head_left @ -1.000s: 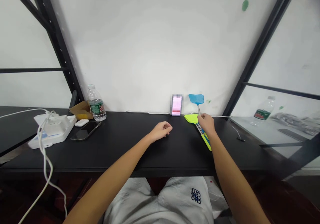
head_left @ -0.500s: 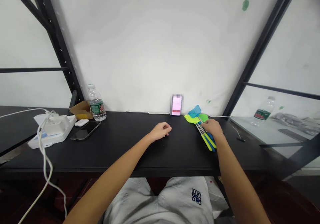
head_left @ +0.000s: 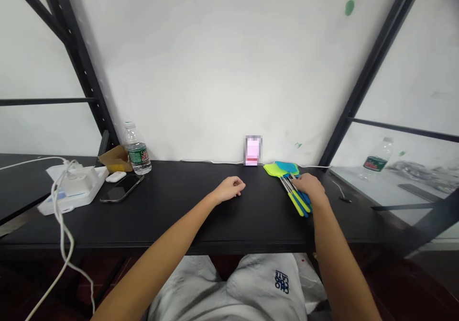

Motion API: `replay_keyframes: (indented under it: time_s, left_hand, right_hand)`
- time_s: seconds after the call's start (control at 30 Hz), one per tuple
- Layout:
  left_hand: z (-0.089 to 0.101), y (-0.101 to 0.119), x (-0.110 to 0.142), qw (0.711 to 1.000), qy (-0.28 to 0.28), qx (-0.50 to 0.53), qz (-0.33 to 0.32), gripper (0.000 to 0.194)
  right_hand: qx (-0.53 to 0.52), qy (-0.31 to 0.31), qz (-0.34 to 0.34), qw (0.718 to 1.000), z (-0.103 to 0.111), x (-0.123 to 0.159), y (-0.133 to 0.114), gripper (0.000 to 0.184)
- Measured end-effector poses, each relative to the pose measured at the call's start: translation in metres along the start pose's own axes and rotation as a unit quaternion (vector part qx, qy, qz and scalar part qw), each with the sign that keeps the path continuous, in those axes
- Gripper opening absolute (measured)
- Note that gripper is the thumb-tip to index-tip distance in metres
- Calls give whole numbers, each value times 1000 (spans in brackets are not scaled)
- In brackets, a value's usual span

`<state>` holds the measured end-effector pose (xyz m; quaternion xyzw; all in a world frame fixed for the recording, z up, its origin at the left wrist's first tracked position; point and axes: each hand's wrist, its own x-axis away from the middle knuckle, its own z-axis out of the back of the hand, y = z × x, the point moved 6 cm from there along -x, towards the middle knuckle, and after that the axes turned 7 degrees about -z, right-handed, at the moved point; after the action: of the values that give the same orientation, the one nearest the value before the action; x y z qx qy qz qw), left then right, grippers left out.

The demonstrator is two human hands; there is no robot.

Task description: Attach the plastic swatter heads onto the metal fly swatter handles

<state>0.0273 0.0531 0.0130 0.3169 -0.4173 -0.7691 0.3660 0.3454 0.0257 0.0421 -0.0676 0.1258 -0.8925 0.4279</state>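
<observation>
On the right of the black table (head_left: 172, 215) lies a pile of several fly swatters, with yellow-green and blue heads, thin metal shafts and coloured handles. My right hand (head_left: 310, 186) is closed around the shaft of a blue fly swatter (head_left: 288, 167), whose head rests over the green heads. Its handle is mostly hidden beneath my hand. A yellow-green fly swatter (head_left: 273, 170) lies just left of it, its handle pointing toward me. My left hand (head_left: 229, 189) rests on the table's middle, fingers curled in, with nothing seen in them.
A phone with a lit, blurred screen (head_left: 253, 150) leans on the wall. At the left are a water bottle (head_left: 138, 156), a cardboard box (head_left: 116, 158), a dark phone (head_left: 122, 188), a white case (head_left: 115, 177) and a white charger with cables (head_left: 77, 181). A short cable (head_left: 344, 198) lies at the right.
The blue fly swatter's head has come down from a raised tilt to lie flat over the green heads. My right hand has shifted slightly right and down. My left hand is nearly unmoved.
</observation>
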Motion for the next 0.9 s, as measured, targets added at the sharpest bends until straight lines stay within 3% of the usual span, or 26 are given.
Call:
replay_keyframes:
  time_s: [0.27, 0.43, 0.57, 0.9]
  left_hand:
    - [-1, -1, 0, 1000, -10, -9, 2, 29]
    - [-1, -1, 0, 1000, -15, -12, 8, 29]
    - [-1, -1, 0, 1000, -17, -10, 9, 31]
    - [0, -3, -1, 1000, -21, -21, 8, 33]
  right_hand:
    - [8, 5, 3, 1000, -8, -8, 3, 42]
    - [-3, 64, -13, 998, -10, -9, 1, 73]
    - [8, 26, -18, 999, -21, -10, -3, 88]
    - [36, 19, -31, 999, -26, -8, -10, 82]
